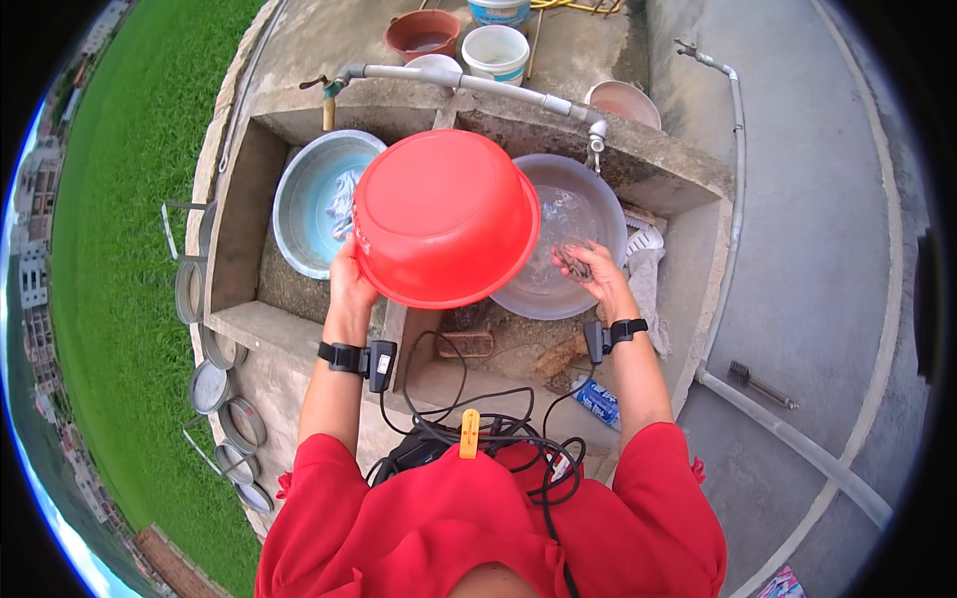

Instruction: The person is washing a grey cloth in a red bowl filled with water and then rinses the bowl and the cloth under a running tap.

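My left hand (354, 278) grips the rim of a red plastic basin (441, 217), which is tipped with its underside toward me. In my right hand (602, 276) is a greyish scouring pad (574, 261), held over a translucent grey basin (557, 295) with water in it. That basin sits in the right compartment of a concrete sink (695, 247), partly hidden by the red one. Left of the red basin, a light blue basin (291, 209) holds bluish water and a wet cloth (342, 200).
Pipes with a left tap (329, 90) and a right tap (596, 149) cross above the sink. A white brush (644, 241) and a grey rag (644, 288) lie at the right. Black cables (478, 404) loop before my chest. Buckets, including a white bucket (496, 56), stand behind.
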`<state>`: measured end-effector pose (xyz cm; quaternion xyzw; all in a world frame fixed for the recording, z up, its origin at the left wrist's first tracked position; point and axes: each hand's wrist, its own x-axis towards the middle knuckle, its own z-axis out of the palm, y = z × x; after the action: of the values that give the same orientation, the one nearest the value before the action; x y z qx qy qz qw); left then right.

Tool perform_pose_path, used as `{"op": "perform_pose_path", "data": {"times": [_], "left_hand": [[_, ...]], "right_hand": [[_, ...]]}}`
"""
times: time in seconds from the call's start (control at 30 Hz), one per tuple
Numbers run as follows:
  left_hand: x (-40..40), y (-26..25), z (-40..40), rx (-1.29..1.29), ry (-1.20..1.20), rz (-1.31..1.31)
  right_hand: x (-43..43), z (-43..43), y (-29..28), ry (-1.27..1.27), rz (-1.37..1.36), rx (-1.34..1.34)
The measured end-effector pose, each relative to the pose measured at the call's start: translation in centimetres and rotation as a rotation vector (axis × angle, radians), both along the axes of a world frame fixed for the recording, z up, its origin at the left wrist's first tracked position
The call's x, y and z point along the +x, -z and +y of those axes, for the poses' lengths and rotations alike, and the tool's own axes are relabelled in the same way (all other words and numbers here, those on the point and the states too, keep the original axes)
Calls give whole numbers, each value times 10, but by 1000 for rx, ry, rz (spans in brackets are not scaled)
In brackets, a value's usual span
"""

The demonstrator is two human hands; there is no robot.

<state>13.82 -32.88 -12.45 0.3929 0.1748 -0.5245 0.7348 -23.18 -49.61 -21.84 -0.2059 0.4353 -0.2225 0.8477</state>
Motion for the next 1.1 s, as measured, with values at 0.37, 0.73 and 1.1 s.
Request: {"op": "perform_pose_path", "data": {"times": [0.37,0.73,1.1], "left_hand": [[-26,-19,-19,-42,58,-309],[-56,-45,-25,-13,188,-820],[-68,-62,-20,-16,268,-724]], "right_hand": [[17,7,-48,89,495,-191],[50,17,-95,34,472,-1096],[83,10,-135,129,655,-1617]]}}
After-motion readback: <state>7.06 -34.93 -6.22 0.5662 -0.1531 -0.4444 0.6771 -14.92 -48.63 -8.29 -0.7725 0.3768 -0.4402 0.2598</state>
